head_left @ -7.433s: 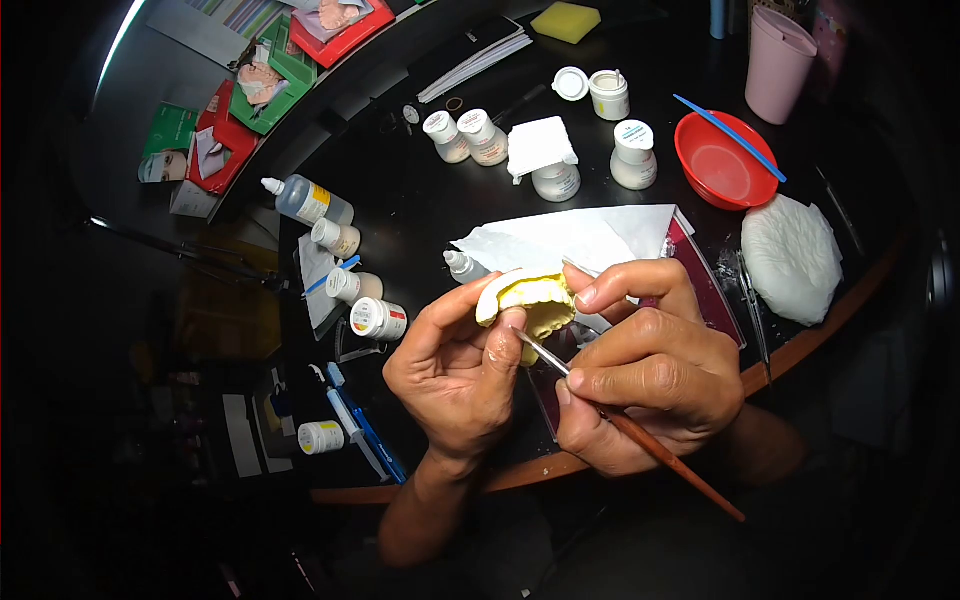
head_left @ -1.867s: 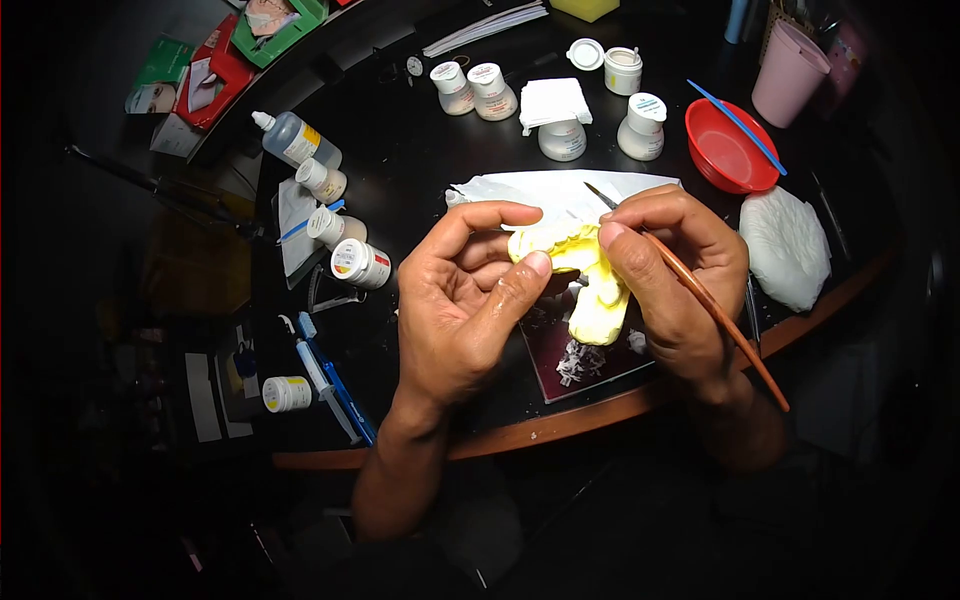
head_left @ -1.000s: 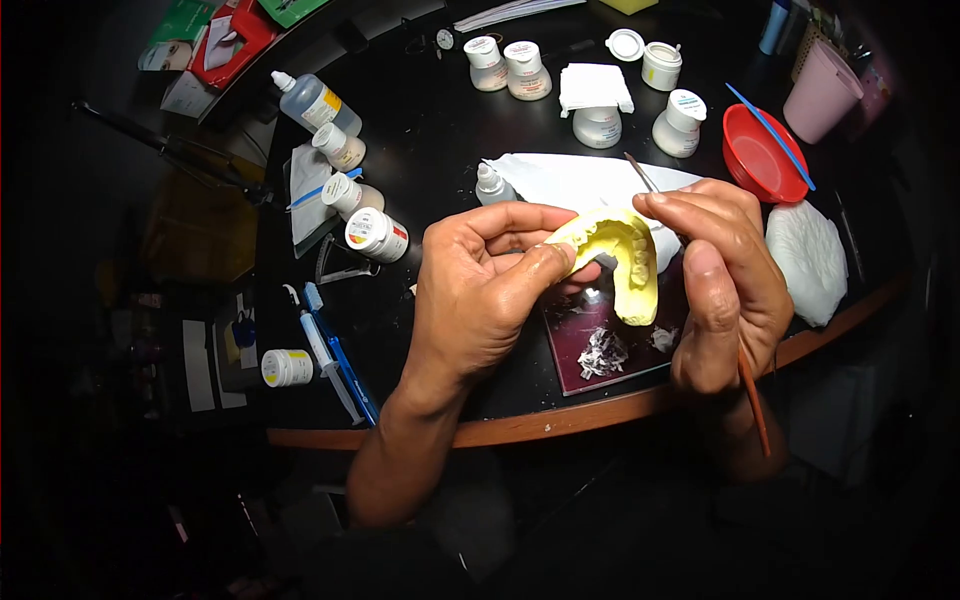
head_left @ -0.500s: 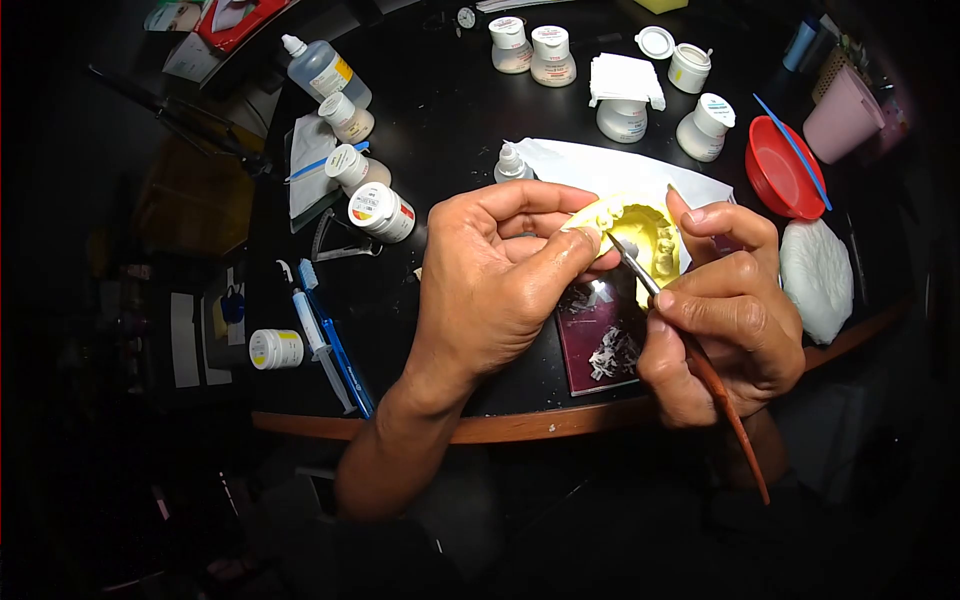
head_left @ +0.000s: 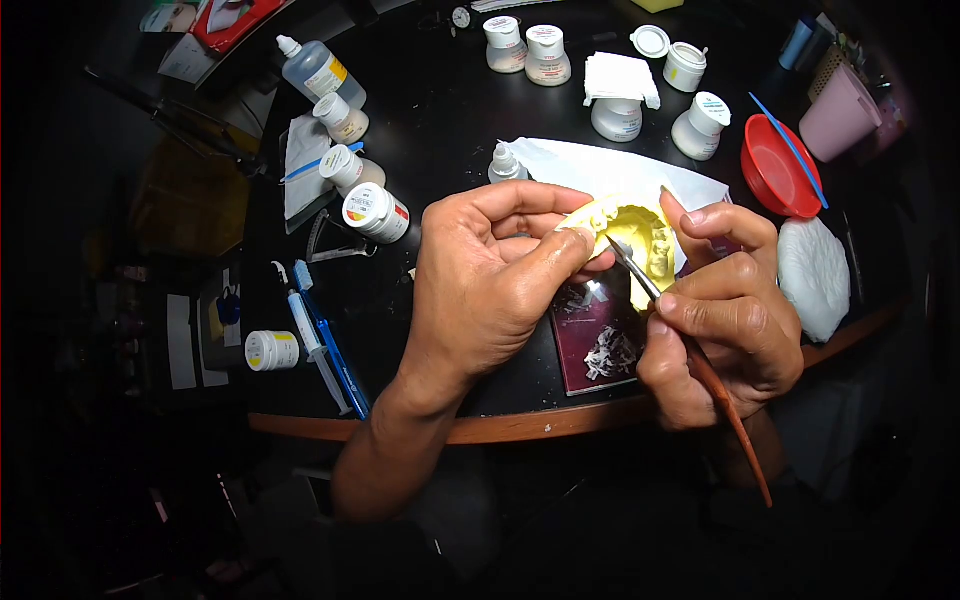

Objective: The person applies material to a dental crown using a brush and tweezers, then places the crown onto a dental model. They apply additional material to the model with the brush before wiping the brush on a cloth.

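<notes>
My left hand (head_left: 490, 285) pinches the left edge of a pale yellow dental cast (head_left: 655, 240) between thumb and fingers, above the table. The cast is horseshoe-shaped, with tooth forms along its rim. In my right hand (head_left: 735, 315) is a thin brush (head_left: 722, 395) with a reddish-brown tapered handle and a metal ferrule, gripped like a pen. Its pointed tip is at the inner left side of the cast, close to my left thumb; whether it touches cannot be made out. One raised right finger is beside the cast's right edge.
Below the cast lies a dark red glossy plate (head_left: 590, 360) with white shreds. White paper (head_left: 570, 160) lies behind. Several lidded jars stand around, including one jar (head_left: 376, 213) at left. A red bowl (head_left: 768, 180), white pad (head_left: 813, 280) and blue toothbrush (head_left: 335, 350) flank my hands.
The whole view has shifted slightly, with the table things a little further left. The brush tip and cast have moved only slightly; both hands keep their grip.
</notes>
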The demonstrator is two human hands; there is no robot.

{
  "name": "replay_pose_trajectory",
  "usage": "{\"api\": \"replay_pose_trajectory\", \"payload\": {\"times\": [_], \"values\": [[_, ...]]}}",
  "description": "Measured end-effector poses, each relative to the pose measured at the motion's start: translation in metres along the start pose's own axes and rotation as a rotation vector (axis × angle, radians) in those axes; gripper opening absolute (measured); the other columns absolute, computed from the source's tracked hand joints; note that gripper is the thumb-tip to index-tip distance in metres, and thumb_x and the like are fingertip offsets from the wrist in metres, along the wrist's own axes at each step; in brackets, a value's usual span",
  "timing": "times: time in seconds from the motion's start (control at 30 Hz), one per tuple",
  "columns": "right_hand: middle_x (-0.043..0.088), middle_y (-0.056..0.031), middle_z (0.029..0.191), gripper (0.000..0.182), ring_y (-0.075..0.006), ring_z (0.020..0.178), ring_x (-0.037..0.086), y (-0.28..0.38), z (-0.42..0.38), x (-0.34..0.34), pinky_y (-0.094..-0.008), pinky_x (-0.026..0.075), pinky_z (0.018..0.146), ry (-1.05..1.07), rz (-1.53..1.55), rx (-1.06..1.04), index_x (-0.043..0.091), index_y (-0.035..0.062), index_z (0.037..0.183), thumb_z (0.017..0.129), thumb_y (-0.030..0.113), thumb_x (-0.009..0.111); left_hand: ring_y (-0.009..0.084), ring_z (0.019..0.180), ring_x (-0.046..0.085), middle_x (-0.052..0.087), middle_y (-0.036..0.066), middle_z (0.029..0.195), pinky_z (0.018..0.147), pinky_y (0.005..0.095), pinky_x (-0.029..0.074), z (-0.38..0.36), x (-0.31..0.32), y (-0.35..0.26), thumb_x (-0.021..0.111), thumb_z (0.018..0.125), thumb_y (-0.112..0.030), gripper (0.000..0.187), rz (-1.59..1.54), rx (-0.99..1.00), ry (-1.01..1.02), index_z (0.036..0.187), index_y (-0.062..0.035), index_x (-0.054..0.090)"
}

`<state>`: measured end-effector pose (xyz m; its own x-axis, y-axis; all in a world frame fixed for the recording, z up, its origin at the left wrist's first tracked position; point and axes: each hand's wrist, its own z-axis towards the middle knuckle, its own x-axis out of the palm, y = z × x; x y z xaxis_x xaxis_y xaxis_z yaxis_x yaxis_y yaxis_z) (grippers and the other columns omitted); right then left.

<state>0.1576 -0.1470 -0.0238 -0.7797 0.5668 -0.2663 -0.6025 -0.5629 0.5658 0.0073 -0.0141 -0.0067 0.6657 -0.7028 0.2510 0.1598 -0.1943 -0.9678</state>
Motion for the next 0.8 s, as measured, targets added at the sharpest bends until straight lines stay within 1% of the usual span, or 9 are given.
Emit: {"api": "replay_pose_trajectory", "payload": {"times": [0.13, 0.23, 0.3, 0.43, 0.53, 0.57, 0.67, 0.7, 0.8], "values": [[0.061, -0.0099, 0.082, 0.024, -0.0342, 0.115, 0.056, 0.000, 0.000, 0.000, -0.0635, 0.050, 0.112, -0.010, -0.025, -0.004, 0.067, -0.0002, 0.093, 0.073, -0.012, 0.063, 0.0217, 0.091, 0.078, 0.076, 0.023, 0.099, 0.081, 0.0262, 0.064, 0.000, 0.000, -0.001, 0.067, 0.095, 0.003, 0.026, -0.045, -0.031, 0.009, 0.117, 0.0172, 0.066], [0.062, -0.0087, 0.079, 0.023, -0.0338, 0.111, 0.058, 0.000, 0.002, 0.000, -0.0621, 0.052, 0.109, -0.016, -0.064, -0.018, 0.068, 0.0001, 0.090, 0.071, -0.011, 0.063, 0.0252, 0.089, 0.079, 0.076, 0.026, 0.104, 0.085, 0.0348, 0.067, 0.000, -0.001, 0.001, 0.065, 0.096, -0.002, 0.031, 0.054, -0.023, 0.005, 0.121, 0.0160, 0.064], [0.062, -0.0075, 0.075, 0.021, -0.0332, 0.105, 0.060, 0.000, 0.005, 0.002, -0.0603, 0.055, 0.104, -0.030, -0.102, -0.047, 0.068, 0.0006, 0.086, 0.067, -0.009, 0.065, 0.0265, 0.090, 0.079, 0.075, 0.026, 0.105, 0.085, 0.0359, 0.067, 0.000, 0.000, 0.000, 0.064, 0.096, -0.003, 0.032, 0.056, -0.054, -0.002, 0.121, 0.0161, 0.064], [0.062, -0.0090, 0.081, 0.023, -0.0325, 0.114, 0.056, -0.003, -0.001, -0.001, -0.0631, 0.052, 0.109, -0.062, 0.008, -0.025, 0.066, -0.0002, 0.093, 0.072, -0.008, 0.062, 0.0292, 0.092, 0.079, 0.075, 0.027, 0.106, 0.085, 0.0385, 0.068, 0.001, -0.002, -0.001, 0.062, 0.096, -0.005, 0.036, -0.040, -0.144, 0.022, 0.125, 0.0167, 0.062], [0.060, -0.0112, 0.087, 0.025, -0.0314, 0.121, 0.052, -0.007, -0.005, -0.006, -0.0658, 0.048, 0.113, -0.111, 0.116, -0.025, 0.063, -0.0004, 0.101, 0.077, -0.008, 0.056, 0.0303, 0.092, 0.079, 0.074, 0.028, 0.108, 0.086, 0.0399, 0.068, 0.003, -0.005, 0.000, 0.061, 0.096, -0.006, 0.040, -0.171, -0.240, 0.075, 0.127, 0.0181, 0.060], [0.059, -0.0119, 0.089, 0.026, -0.0311, 0.123, 0.050, -0.007, -0.005, -0.007, -0.0665, 0.047, 0.114, -0.124, 0.127, -0.034, 0.062, -0.0004, 0.103, 0.079, -0.007, 0.054, 0.0317, 0.097, 0.079, 0.073, 0.029, 0.111, 0.088, 0.0379, 0.068, 0.003, -0.010, 0.001, 0.058, 0.099, -0.004, 0.034, -0.269, -0.264, 0.133, 0.126, 0.0175, 0.062], [0.057, -0.0140, 0.090, 0.026, -0.0292, 0.122, 0.048, -0.009, -0.006, -0.010, -0.0668, 0.046, 0.114, -0.169, 0.141, -0.068, 0.060, -0.0006, 0.105, 0.081, -0.006, 0.052, 0.0346, 0.099, 0.078, 0.072, 0.032, 0.114, 0.090, 0.0411, 0.068, 0.006, -0.017, 0.005, 0.058, 0.099, -0.003, 0.037, -0.447, -0.304, 0.186, 0.129, 0.0189, 0.059], [0.057, -0.0139, 0.090, 0.026, -0.0288, 0.120, 0.049, -0.010, -0.006, -0.009, -0.0665, 0.047, 0.114, -0.182, 0.144, -0.076, 0.060, -0.0008, 0.105, 0.081, -0.006, 0.052, 0.0295, 0.097, 0.078, 0.073, 0.028, 0.108, 0.087, 0.0384, 0.068, 0.005, -0.013, 0.004, 0.055, 0.097, -0.007, 0.042, -0.372, -0.288, 0.159, 0.128, 0.0201, 0.057], [0.057, -0.0135, 0.089, 0.025, -0.0282, 0.117, 0.049, -0.011, -0.006, -0.008, -0.0655, 0.047, 0.113, -0.189, 0.158, -0.095, 0.061, -0.0010, 0.105, 0.081, -0.005, 0.054, 0.0290, 0.099, 0.078, 0.072, 0.028, 0.112, 0.089, 0.0377, 0.067, 0.004, -0.015, 0.005, 0.054, 0.097, -0.008, 0.043, -0.374, -0.292, 0.119, 0.130, 0.0202, 0.055]]}}
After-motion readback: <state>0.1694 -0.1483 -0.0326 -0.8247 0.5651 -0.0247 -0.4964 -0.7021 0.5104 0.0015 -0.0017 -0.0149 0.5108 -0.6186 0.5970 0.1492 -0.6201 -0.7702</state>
